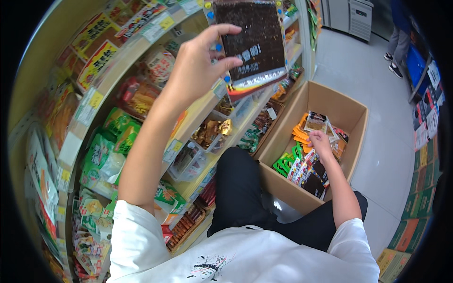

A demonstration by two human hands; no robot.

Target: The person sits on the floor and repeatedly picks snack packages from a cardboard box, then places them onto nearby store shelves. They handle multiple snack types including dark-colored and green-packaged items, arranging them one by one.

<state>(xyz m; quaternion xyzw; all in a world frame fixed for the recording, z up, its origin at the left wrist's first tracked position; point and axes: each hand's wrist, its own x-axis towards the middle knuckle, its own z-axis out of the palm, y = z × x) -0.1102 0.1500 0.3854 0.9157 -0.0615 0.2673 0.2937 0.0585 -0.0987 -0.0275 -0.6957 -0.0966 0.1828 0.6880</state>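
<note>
My left hand [200,62] is raised in front of the shelves, thumb and fingers at the left edge of a dark flat snack packet [253,46]. The packet has pale print and a red and yellow lower band. Down inside an open cardboard box [283,178], my right hand [320,144] has its fingertips at orange snack packets [300,131]; whether it grips one is unclear. Around that hand lie green packets [282,164], white-and-dark packets [300,171] and a clear-fronted brown packet [316,122].
Store shelves [131,63] with price tags and bagged snacks curve along the left. Clear plastic bins [191,162] and a wicker basket [191,226] hold snacks low down. A person [398,42] stands at the far right, near a metal cabinet [359,19]. Stacked cartons [412,215] line the right.
</note>
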